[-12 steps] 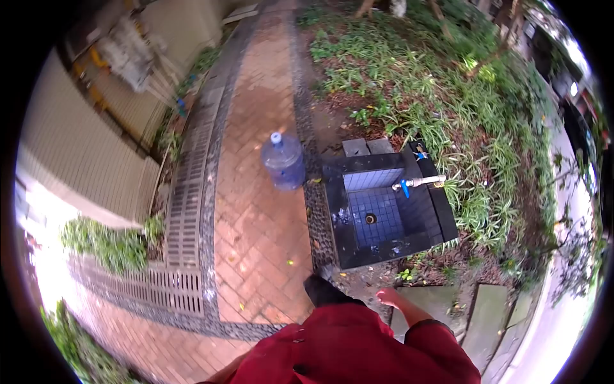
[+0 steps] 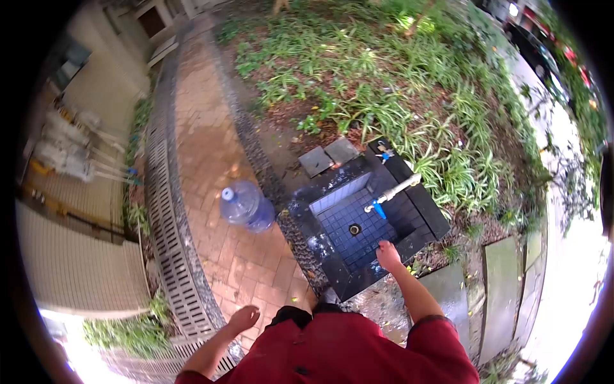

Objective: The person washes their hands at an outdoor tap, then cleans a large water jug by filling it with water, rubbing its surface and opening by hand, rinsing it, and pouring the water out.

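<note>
Jutting just beyond the right fingers (image 2: pixel 385 248) is the tap (image 2: pixel 389 196).

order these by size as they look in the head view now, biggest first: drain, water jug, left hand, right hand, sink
1. Sink
2. Water jug
3. Left hand and right hand: they look alike, so I leave them unranked
4. Drain
</note>
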A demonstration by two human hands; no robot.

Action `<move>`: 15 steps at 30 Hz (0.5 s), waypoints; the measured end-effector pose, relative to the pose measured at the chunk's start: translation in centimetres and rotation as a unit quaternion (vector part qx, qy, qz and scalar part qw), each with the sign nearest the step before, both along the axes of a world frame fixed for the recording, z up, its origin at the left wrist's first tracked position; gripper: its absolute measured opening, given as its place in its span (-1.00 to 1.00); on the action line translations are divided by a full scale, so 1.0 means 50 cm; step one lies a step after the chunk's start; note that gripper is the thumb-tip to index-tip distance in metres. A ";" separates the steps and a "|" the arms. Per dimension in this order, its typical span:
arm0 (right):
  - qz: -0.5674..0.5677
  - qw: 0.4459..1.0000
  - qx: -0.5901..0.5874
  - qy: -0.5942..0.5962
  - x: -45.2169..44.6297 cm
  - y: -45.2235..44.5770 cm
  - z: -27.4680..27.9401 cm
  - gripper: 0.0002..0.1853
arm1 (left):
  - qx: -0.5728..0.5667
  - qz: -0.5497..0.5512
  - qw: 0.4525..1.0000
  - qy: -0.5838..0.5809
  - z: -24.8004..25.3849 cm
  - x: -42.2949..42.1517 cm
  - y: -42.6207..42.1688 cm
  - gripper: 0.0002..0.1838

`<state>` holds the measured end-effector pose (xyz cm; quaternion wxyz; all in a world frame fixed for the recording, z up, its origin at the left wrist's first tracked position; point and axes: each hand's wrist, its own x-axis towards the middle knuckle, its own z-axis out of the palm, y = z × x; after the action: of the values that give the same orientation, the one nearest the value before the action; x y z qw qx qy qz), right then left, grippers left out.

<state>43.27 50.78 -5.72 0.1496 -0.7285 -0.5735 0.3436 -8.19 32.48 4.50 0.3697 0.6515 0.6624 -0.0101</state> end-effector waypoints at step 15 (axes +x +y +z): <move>-0.127 0.968 0.049 -0.210 -0.109 0.284 -0.026 -0.39 | -0.398 0.041 0.829 -0.390 -0.404 0.661 0.810 -0.27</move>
<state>37.81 65.00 -7.02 0.1037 -0.8432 -0.5105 0.1326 24.84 72.95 -15.71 0.8249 0.3695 0.4278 -0.0030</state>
